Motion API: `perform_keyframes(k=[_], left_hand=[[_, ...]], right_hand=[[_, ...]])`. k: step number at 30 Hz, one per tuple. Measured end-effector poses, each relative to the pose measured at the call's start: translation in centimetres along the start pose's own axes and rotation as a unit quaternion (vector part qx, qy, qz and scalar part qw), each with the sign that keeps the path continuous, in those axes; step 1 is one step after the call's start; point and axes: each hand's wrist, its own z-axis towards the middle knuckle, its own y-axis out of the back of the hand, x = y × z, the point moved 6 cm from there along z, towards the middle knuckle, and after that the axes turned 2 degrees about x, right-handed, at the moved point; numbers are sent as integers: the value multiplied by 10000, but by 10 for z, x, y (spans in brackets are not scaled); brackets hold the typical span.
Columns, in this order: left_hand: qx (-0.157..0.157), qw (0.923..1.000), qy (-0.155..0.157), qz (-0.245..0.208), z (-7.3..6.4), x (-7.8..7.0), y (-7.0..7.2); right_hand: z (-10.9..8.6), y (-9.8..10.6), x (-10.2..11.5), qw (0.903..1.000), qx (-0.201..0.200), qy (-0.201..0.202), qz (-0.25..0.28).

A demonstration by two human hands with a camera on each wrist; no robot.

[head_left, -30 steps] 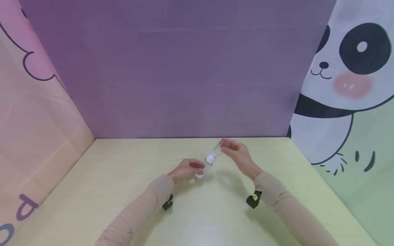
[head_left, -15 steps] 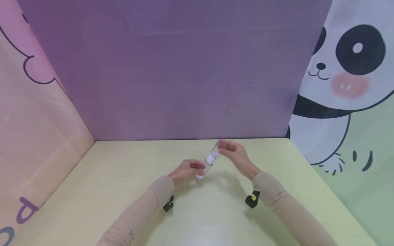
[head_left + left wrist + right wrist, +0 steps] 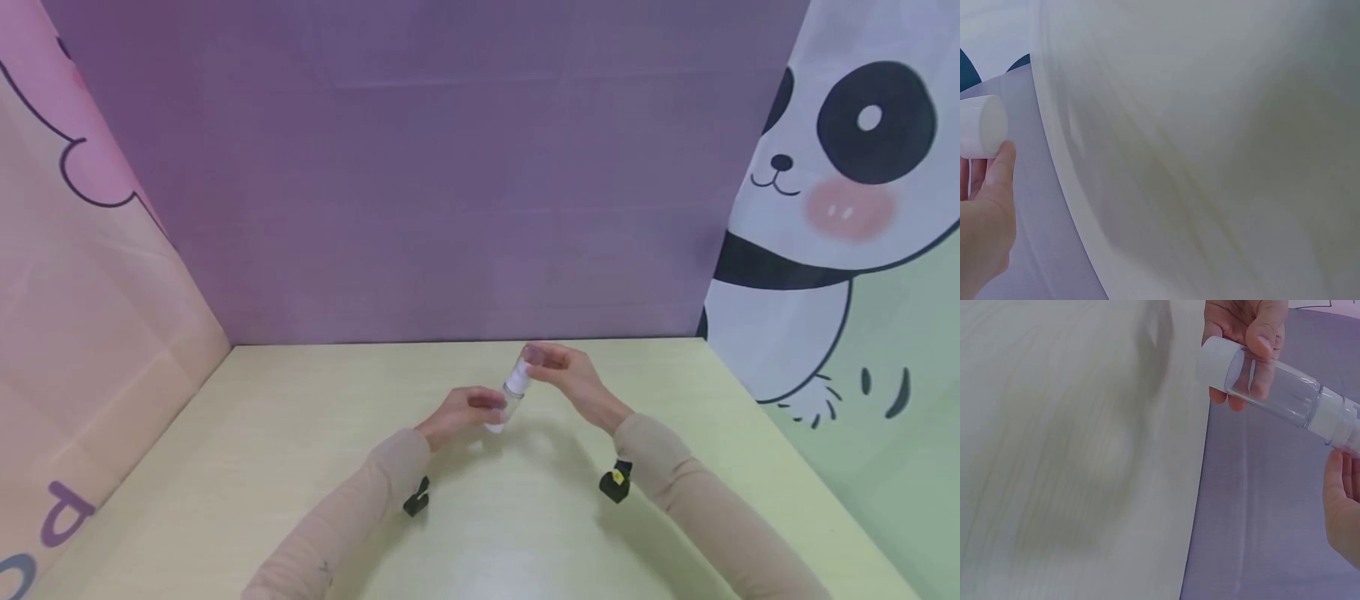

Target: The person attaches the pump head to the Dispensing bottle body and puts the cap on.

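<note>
A clear pump bottle (image 3: 513, 403) with a white base and white pump top is held slantwise above the table, its top toward the upper right. My left hand (image 3: 459, 414) grips the lower body near the base; the white base (image 3: 984, 127) shows in the left wrist view, above my left thumb. At the other end, my right hand (image 3: 576, 381) pinches a clear cap, which surrounds the white pump top (image 3: 518, 379). In the right wrist view the bottle's transparent body (image 3: 1282, 394) looks empty. Whether the cap is fully seated cannot be told.
Beneath the hands lies a pale wood-grain table (image 3: 315, 467). A purple backdrop (image 3: 465, 183) stands behind its far edge. Printed panels flank it, with a panda (image 3: 795, 333) on the right. Black wrist devices (image 3: 616, 482) hang under both sleeves.
My right hand has moved down and left, bringing the clear cap from beyond the pump top to around it. My left hand, holding the bottle, has shifted slightly right.
</note>
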Motion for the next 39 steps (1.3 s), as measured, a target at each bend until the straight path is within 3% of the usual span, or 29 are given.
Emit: perform_keyframes(k=[4, 13, 30, 39], left_hand=[[-37, 10000, -5, -29, 1, 1, 0], [-27, 9999, -30, -141, 2, -3, -1], [-12, 9995, -74, -316, 10, -1, -3], [-65, 9999, -105, 117, 20, 4, -4]], right_hand=[[2, -1, 1, 9997, 54, 97, -210], [6, -6, -1, 9990, 167, -140, -399], [14, -10, -4, 9972, 257, -235, -658], [16, -9, -9, 9969, 275, -237, -699]])
